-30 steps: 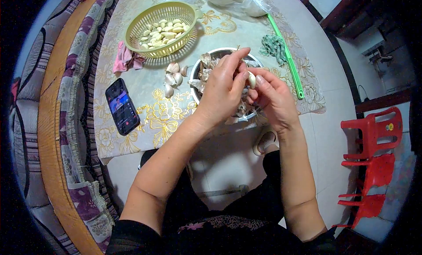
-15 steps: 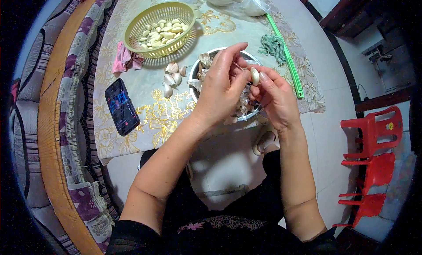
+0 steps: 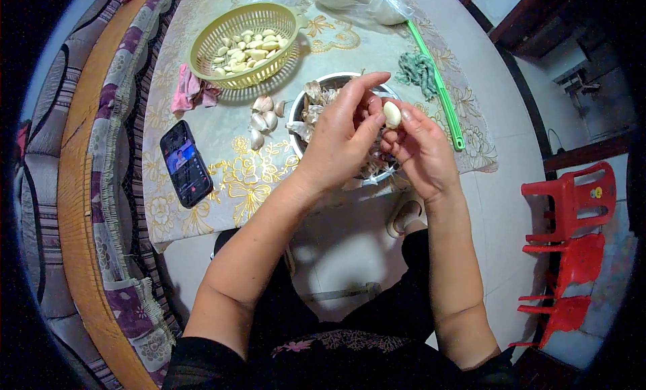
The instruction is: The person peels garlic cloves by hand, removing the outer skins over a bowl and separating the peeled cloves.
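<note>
Where the cloth-covered desk (image 3: pixel 229 117) extends, a yellow-green colander (image 3: pixel 269 72) stands beyond a white-rimmed bowl (image 3: pixel 380 178); over that bowl, the left hand (image 3: pixel 343 134), its grip impossible to tell, adjoins the right hand (image 3: pixel 425 151), whose grip clamps a peeled garlic clove (image 3: pixel 391 114).

Dark phone (image 3: pixel 186 164), pink cloth (image 3: pixel 185 92), red plastic chairs (image 3: pixel 584 259)

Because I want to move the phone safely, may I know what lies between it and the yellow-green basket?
A crumpled pink cloth lies between the phone and the basket, in the head view.
</note>
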{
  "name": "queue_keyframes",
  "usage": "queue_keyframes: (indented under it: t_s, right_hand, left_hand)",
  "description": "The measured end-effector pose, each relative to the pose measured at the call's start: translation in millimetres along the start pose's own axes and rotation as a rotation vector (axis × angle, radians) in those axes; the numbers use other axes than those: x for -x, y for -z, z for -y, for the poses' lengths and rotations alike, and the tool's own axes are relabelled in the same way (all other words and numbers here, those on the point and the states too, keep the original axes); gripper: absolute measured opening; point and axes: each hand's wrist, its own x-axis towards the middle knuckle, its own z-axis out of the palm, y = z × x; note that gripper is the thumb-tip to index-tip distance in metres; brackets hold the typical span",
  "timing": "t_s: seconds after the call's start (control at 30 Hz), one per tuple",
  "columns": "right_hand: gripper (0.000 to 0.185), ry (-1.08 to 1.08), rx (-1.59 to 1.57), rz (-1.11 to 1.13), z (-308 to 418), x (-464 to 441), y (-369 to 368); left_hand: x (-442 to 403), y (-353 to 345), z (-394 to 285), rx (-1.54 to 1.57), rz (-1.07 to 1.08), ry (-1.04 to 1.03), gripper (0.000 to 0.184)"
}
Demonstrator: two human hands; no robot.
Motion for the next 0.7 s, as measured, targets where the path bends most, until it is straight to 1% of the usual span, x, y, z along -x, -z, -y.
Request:
queue_keyframes:
  t_s: [0.07,0.17,0.37,0.5,0.6,0.63,0.67,0.7]
  right_hand:
    - [0.03,-0.018,-0.076,0.015,1.1,-1.4,2.1]
    - [0.03,-0.035,-0.105,-0.015,3.3,-0.1,2.2]
    - [0.031,-0.042,-0.082,-0.02,5.8,1.7,1.8]
    - [0.03,-0.024,-0.012,-0.064,6.2,1.8,0.0]
    - [0.03,0.016,0.074,-0.1,7.1,1.2,-4.3]
    - [0.03,0.039,0.097,-0.113,7.9,1.1,-4.2]
    - [0.03,0.06,0.12,-0.123,8.8,0.7,-3.9]
    - [0.03,0.074,0.118,-0.133,10.6,0.1,-2.7]
  left_hand:
    - [-1.2,1.3,-0.3,0.001,0.003,-0.019,0.038]
    - [-1.2,0.9,4.5,0.078,-0.006,-0.011,0.035]
    - [-2.4,6.9,14.5,0.22,-0.154,0.147,0.022]
    - [-5.0,9.3,17.4,0.31,-0.23,0.186,0.016]
    - [-5.3,5.3,23.0,0.092,-0.261,0.073,0.017]
    - [-6.1,9.6,23.2,-0.244,-0.226,-0.113,0.019]
    - [-4.6,8.8,31.2,-0.221,-0.185,-0.108,0.017]
    - [-4.4,9.2,30.8,-0.348,-0.15,-0.155,0.016]
